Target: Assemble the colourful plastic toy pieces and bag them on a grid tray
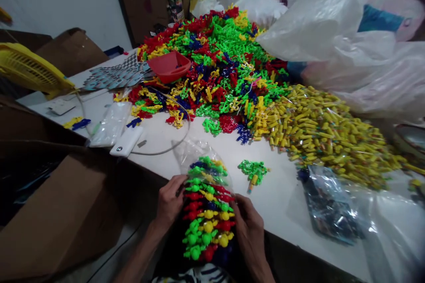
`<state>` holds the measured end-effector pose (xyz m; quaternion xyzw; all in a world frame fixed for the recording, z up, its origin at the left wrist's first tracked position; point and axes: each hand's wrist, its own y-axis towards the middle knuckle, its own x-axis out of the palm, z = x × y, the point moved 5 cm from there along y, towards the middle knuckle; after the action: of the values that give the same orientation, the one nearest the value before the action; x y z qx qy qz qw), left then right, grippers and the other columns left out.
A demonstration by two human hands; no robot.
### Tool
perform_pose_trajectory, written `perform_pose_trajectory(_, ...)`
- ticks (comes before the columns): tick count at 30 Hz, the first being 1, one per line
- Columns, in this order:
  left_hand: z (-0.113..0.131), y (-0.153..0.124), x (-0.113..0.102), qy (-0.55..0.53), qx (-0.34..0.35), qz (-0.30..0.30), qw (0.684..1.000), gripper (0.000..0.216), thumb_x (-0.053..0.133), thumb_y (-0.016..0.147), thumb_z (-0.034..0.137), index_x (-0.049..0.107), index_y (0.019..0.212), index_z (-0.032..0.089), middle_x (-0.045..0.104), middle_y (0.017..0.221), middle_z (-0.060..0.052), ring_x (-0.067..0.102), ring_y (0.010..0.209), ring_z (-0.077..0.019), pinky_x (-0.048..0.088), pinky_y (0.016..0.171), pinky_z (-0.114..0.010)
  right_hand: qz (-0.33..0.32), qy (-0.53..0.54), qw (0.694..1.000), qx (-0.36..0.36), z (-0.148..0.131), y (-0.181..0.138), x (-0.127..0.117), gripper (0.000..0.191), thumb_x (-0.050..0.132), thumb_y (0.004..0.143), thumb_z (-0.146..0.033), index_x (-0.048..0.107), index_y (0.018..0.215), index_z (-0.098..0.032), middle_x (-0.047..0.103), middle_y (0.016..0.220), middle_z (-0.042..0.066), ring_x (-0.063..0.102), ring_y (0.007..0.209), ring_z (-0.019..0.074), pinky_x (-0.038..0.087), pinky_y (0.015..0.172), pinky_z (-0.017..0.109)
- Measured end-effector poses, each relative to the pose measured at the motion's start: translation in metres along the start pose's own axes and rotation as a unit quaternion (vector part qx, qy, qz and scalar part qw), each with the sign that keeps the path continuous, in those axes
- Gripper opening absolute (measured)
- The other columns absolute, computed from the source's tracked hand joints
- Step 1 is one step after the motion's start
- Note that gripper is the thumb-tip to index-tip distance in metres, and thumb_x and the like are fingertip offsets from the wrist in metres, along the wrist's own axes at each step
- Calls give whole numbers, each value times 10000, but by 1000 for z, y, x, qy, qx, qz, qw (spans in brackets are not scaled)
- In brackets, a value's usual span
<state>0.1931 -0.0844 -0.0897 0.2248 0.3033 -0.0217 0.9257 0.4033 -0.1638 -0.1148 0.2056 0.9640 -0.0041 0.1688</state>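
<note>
Rows of small plastic toy figures [208,214] in green, red, yellow and blue lie stacked close to my body. A clear plastic bag [194,149] covers at least their far end, its loose edge spreading over the table. My left hand [171,201] grips the left side of the bag, fingers curled at its edge. On the opposite side, my right hand [249,219] is closed around the bag's right edge, with its fingertips partly hidden. A little green bunch of figures [254,169] with a yellow piece lies on the table just beyond my right hand.
A large heap of coloured figures [212,59] covers the back of the white table [159,130], with a red scoop [170,66] on it. Yellow tubes [318,128] pile up at right near packaged dark sheets [332,205]. Cardboard boxes [66,212] stand at left. A person sits behind.
</note>
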Motion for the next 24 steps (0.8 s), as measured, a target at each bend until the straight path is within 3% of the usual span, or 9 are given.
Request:
perform_pose_trajectory(3, -3, 2, 4, -13, 0, -38, 999, 242, 497, 794, 192, 625, 999, 172, 667, 997, -88, 623, 916, -169, 496, 796, -266, -17, 7, 1000, -4, -3, 2, 1, 248, 505, 829, -410, 612, 844, -186, 660, 755, 36, 596, 684, 177, 469, 607, 236)
perform_pose_trajectory(6, -9, 3, 7, -21, -36, -45, 998, 196, 511, 776, 201, 629, 932, 182, 673, 864, -52, 624, 771, -148, 485, 694, -241, -35, 9, 999, -19, -9, 5, 1, 251, 505, 825, -415, 611, 794, -190, 639, 686, 21, 578, 622, 164, 458, 564, 225)
perform_pose_trajectory(9, -19, 1, 9, -92, -145, 11, 985, 148, 525, 761, 258, 632, 806, 166, 653, 705, -24, 604, 642, -138, 470, 614, -236, -42, 7, 999, -15, -10, 5, 2, 266, 506, 821, -428, 616, 789, -188, 641, 680, 21, 577, 613, 163, 454, 550, 221)
perform_pose_trajectory(12, -32, -4, 13, -216, -284, 86, 930, 240, 568, 739, 359, 608, 828, 140, 628, 634, -9, 587, 576, -131, 469, 563, -234, -49, 7, 999, 5, -7, 4, 3, 302, 503, 816, -457, 622, 773, -183, 651, 684, 29, 585, 623, 170, 457, 547, 223)
perform_pose_trajectory(14, -34, -5, 15, -261, -299, 98, 913, 273, 589, 721, 370, 593, 867, 139, 643, 691, -17, 604, 630, -133, 483, 597, -234, -47, 2, 999, 16, -6, 4, 4, 327, 495, 814, -477, 623, 763, -181, 650, 672, 30, 585, 616, 172, 459, 543, 226)
perform_pose_trajectory(16, -34, -5, 13, -227, -267, 96, 932, 234, 607, 702, 329, 590, 858, 155, 651, 750, -19, 615, 692, -132, 491, 650, -231, -43, -6, 999, 19, -4, 4, 4, 341, 486, 816, -487, 625, 764, -180, 648, 667, 31, 585, 612, 172, 461, 541, 227)
perform_pose_trajectory(20, -32, -3, 4, -50, -139, 69, 987, 96, 566, 745, 252, 584, 808, 181, 640, 715, 2, 614, 664, -116, 485, 645, -205, -36, -30, 999, -8, -4, 3, 4, 315, 486, 829, -463, 622, 785, -182, 657, 691, 31, 596, 618, 167, 466, 559, 222)
perform_pose_trajectory(24, -17, -2, -5, 89, 47, 94, 990, 78, 514, 819, 188, 581, 857, 175, 661, 742, -15, 634, 682, -107, 480, 633, -185, -26, -55, 997, -51, -7, 2, 3, 263, 489, 845, -411, 617, 818, -184, 662, 725, 33, 608, 635, 161, 468, 582, 221)
